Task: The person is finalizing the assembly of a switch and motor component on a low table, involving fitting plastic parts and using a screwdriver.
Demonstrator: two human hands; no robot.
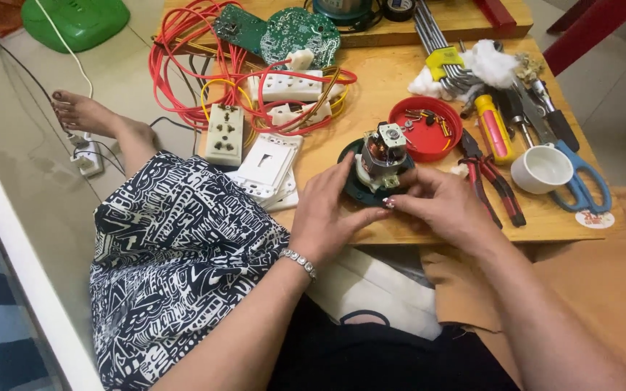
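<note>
The low wooden table (400,80) is crowded nearly to its edges; only its near edge beside the hands is bare. Both hands grasp a small electric motor (381,153) on its dark green base (351,190): left hand (325,213) cupping the base's left side, right hand (445,205) pinching its front. Behind it, a red lid (426,137) holds screws (429,119); a white cup (541,169) stands right.

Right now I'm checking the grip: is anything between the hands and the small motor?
Nothing visible. The left hand and right hand both touch the small motor on its dark green base; the pliers lie apart, to the right.
</note>
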